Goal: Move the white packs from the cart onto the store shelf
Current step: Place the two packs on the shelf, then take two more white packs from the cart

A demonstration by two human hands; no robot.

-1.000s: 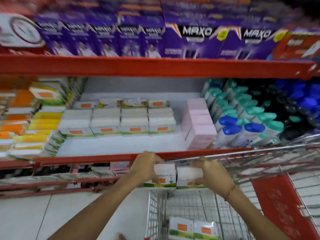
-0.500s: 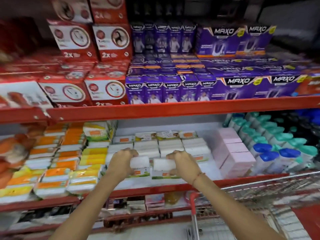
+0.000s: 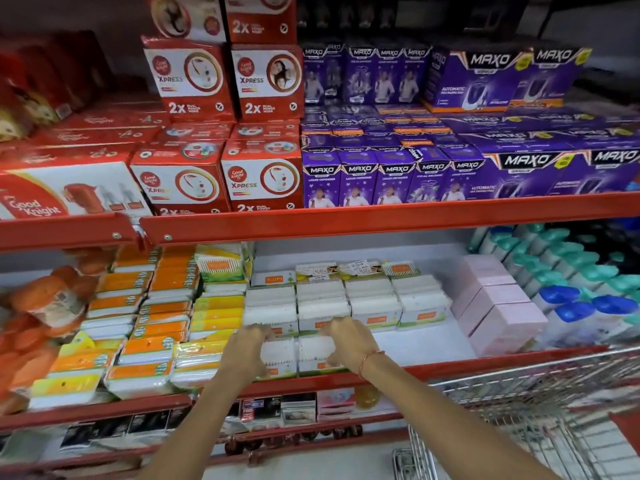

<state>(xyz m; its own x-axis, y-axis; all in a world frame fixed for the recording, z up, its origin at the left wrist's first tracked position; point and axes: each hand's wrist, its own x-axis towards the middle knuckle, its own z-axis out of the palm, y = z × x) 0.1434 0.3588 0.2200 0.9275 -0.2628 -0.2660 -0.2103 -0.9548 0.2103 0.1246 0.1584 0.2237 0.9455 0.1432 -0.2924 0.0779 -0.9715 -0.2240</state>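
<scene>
Two white packs with green and orange labels sit side by side at the front of the white middle shelf (image 3: 415, 344). My left hand (image 3: 247, 351) grips the left white pack (image 3: 278, 356) and my right hand (image 3: 348, 344) grips the right white pack (image 3: 317, 355). Both packs stand just in front of several rows of the same white packs (image 3: 346, 303) stacked deeper on the shelf. The wire cart (image 3: 540, 410) is at the lower right; its inside is mostly out of view.
Orange and yellow packs (image 3: 145, 327) crowd the shelf to the left. Pink boxes (image 3: 498, 306) and blue- and green-capped bottles (image 3: 581, 292) stand to the right. Red and purple boxes fill the shelf above, behind its red rail (image 3: 381, 216).
Both hands lifted the two white packs from above the cart up and forward onto the middle shelf's front. The view tilted upward, showing more of the upper shelves.
</scene>
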